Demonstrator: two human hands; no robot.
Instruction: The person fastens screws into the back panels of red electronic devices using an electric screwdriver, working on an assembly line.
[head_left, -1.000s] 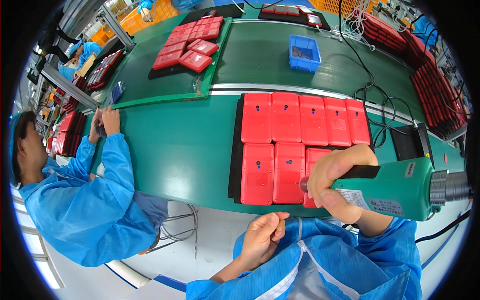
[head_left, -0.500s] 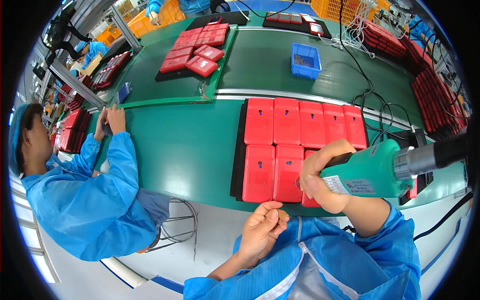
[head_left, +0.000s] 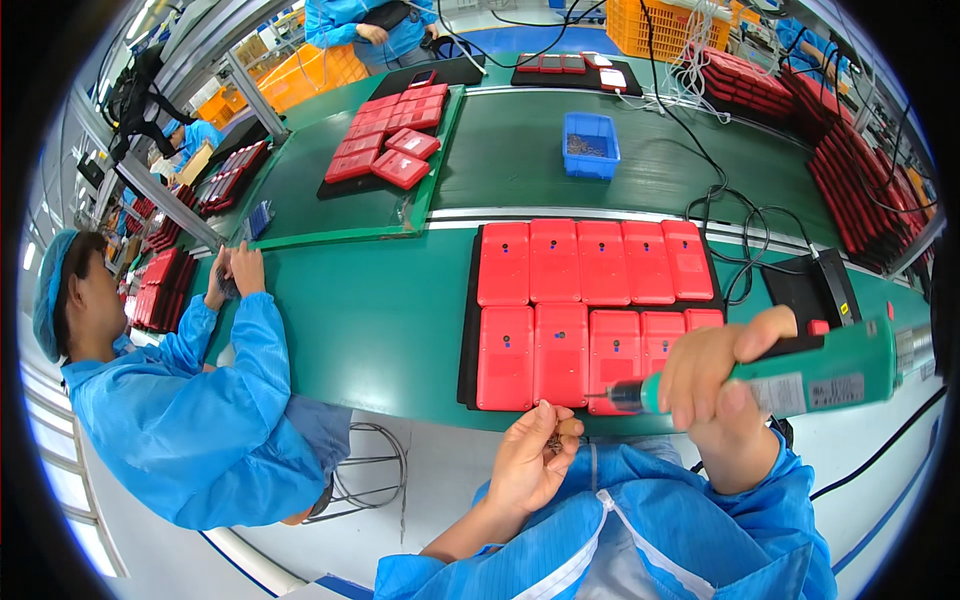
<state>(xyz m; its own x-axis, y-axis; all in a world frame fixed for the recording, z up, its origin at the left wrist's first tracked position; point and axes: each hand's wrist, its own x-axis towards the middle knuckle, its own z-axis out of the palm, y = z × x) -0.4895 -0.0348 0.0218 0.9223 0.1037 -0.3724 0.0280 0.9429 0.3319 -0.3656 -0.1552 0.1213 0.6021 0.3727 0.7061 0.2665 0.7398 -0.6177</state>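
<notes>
My right hand (head_left: pixel 708 375) is wrapped round a green electric screwdriver (head_left: pixel 815 378), held level over the near edge of the workbench. Its thin bit points left, close to the fingertips of my left hand (head_left: pixel 532 455). That hand is curled, pinching several small dark screws (head_left: pixel 554 441) between thumb and fingers; a tan cover sits on one fingertip. Just beyond both hands, red rectangular casings (head_left: pixel 561 345) lie face down in two rows on a black mat (head_left: pixel 468 350). The screwdriver and my right hand hide part of the near row.
A blue bin (head_left: pixel 591 145) of small dark parts stands farther back. More red casings (head_left: pixel 385 130) lie at the back left, and stacks (head_left: pixel 850 190) rise at the right. Black cables (head_left: pixel 745 215) cross the bench. A co-worker in blue (head_left: pixel 190 400) sits at the left.
The screwdriver has swung and moved down, its bit now near my left fingertips. My left hand has turned slightly, showing the screws. The view has shifted a little.
</notes>
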